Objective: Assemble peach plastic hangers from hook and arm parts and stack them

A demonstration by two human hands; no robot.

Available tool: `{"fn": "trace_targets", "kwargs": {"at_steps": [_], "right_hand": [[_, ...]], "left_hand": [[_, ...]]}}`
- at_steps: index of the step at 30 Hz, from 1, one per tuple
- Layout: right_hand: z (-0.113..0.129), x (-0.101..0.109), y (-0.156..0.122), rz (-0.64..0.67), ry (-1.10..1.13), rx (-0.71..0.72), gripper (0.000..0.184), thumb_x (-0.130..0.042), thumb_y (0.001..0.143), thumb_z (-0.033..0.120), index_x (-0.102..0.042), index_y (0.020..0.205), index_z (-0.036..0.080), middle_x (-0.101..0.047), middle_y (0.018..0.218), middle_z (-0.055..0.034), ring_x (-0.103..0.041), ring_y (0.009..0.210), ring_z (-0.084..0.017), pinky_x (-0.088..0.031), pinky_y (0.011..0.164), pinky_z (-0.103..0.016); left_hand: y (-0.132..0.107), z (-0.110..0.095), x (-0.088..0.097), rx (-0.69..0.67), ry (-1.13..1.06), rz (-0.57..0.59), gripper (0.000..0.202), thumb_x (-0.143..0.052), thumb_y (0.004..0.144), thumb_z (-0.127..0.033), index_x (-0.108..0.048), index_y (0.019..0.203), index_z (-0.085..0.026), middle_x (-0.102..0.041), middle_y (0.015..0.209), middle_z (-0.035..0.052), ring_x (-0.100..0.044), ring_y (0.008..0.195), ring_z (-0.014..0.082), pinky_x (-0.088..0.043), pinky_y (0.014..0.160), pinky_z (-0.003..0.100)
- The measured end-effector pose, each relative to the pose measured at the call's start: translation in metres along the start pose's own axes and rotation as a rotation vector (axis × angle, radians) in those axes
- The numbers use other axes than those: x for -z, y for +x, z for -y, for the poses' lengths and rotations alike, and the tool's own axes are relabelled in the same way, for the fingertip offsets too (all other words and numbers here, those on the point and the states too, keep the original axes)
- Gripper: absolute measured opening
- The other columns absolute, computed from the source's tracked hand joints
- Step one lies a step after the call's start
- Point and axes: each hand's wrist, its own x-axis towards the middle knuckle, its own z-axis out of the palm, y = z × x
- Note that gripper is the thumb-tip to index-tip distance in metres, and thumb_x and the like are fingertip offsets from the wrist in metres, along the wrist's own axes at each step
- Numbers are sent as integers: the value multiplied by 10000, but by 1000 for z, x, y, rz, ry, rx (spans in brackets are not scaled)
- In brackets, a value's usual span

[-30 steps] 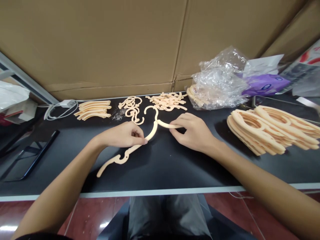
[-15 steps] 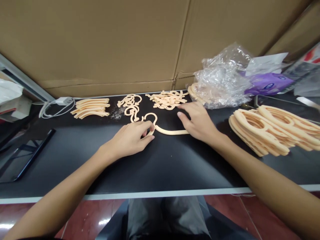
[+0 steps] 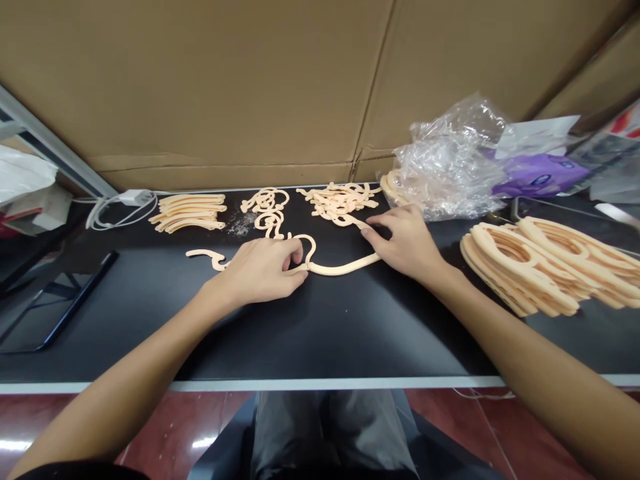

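My left hand (image 3: 263, 268) is closed on a cream plastic clothes hanger, gripping it at the centre joint. Its hook (image 3: 311, 245) curves up beyond my fingertips, and one long arm (image 3: 345, 269) of it reaches right until its end passes beside my right hand. Left of my left hand another cream curved piece (image 3: 203, 253) sticks out; how it joins the hanger is hidden. My right hand (image 3: 404, 241) pinches the end of a small cream strip (image 3: 357, 223) between thumb and forefinger, at the near edge of a pile of small cream parts (image 3: 337, 198).
Cream curved arms (image 3: 190, 212) lie in a row at back left, beside loose hooks (image 3: 267, 207). On the right are stacked hangers (image 3: 525, 257), a clear plastic bag (image 3: 450, 167) and a purple packet (image 3: 540, 175). A phone (image 3: 60, 303) and white cable (image 3: 120, 212) lie left.
My right thumb and forefinger have closed on a small strip and drawn it partly out of the pile. A curved piece now shows left of my left hand.
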Motion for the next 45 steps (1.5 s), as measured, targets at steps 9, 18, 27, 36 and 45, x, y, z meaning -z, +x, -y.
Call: {"fn": "trace_targets", "kwargs": {"at_steps": [9,18,27,36,45], "right_hand": [[1,3,2,67,76,-160,75,-637,813,219,-705,784,207,-715,810,-78,-630,868,-279,-498,819,-468],[13,14,10,33,501,-322,64,-664,729,268,-686,744,210,-692,700,-20,-586,631,-168,-479,623,-326],[12,17,6,226,414,-216,177,-645,718,245,-793,812,219,-663,642,-3,-562,629,-177,-462,647,-355],[27,11,-2,202,270,87,115,-682,812,262,-779,858,224,-713,848,-62,-595,878,-247,-480,851,-442],[30,9,-5,238,253,141,135,-658,884,256,-792,891,241,-705,923,-72,-590,911,-242,-491,848,-430]], "left_hand": [[-2,2,-2,-52,-36,17,350,-521,834,-260,-628,1167,-261,-656,681,-46,-585,600,164,-332,593,267],[-2,5,2,-20,105,-17,320,-504,738,-178,-761,910,-258,-687,698,1,-600,647,183,-285,568,281],[-2,-3,-21,-436,-166,-263,211,-591,910,-284,-746,1003,-174,-698,946,72,-620,915,201,-488,837,329],[-5,-13,-46,-529,-184,-231,375,-559,998,-405,-655,1240,-135,-651,1074,109,-603,962,205,-525,869,351],[-7,-16,-46,-488,-78,-241,318,-497,1028,-405,-688,1149,-181,-659,1018,78,-608,890,181,-510,781,317]]}}
